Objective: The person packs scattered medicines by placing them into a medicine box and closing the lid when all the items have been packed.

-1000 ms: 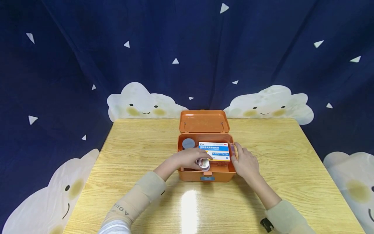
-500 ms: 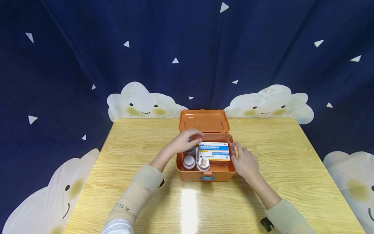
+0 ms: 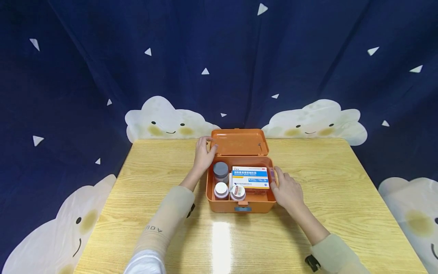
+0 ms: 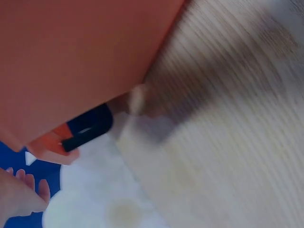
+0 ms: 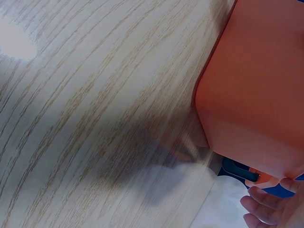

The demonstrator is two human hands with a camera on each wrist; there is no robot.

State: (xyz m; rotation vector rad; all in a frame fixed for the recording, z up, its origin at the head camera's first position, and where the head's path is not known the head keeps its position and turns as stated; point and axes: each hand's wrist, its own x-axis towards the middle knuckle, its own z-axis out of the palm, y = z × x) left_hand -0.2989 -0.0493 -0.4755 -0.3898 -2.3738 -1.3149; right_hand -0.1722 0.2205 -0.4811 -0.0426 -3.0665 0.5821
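An orange medicine box [image 3: 219, 206] stands on the table with its lid [image 3: 239, 142] raised. My left hand [image 3: 203, 153] is at the lid's left edge, thumb overlapping its inner face in the head view; in the left wrist view its fingers look loose. My right hand [image 3: 289, 190] rests at the box's right rim, fingers mostly relaxed. Inside, a grey-capped bottle [image 3: 221, 170] stands at the back left. Two white-capped bottles, one at the front left [image 3: 221, 190] and one beside it [image 3: 238, 191], stand before a blue-and-white medicine carton [image 3: 251, 177].
The light wooden table [image 3: 164, 163] stretches around the box. Behind it hangs a dark blue curtain [image 3: 184, 87] with clouds and white triangles. A blue latch [image 3: 243, 209] sits on the box's front, and a dark handle [image 4: 92, 135] shows in the left wrist view.
My left hand has moved up from a white-capped bottle at the box's front, over the grey-capped bottle, to the lid's left edge. My right hand stays at the right rim.
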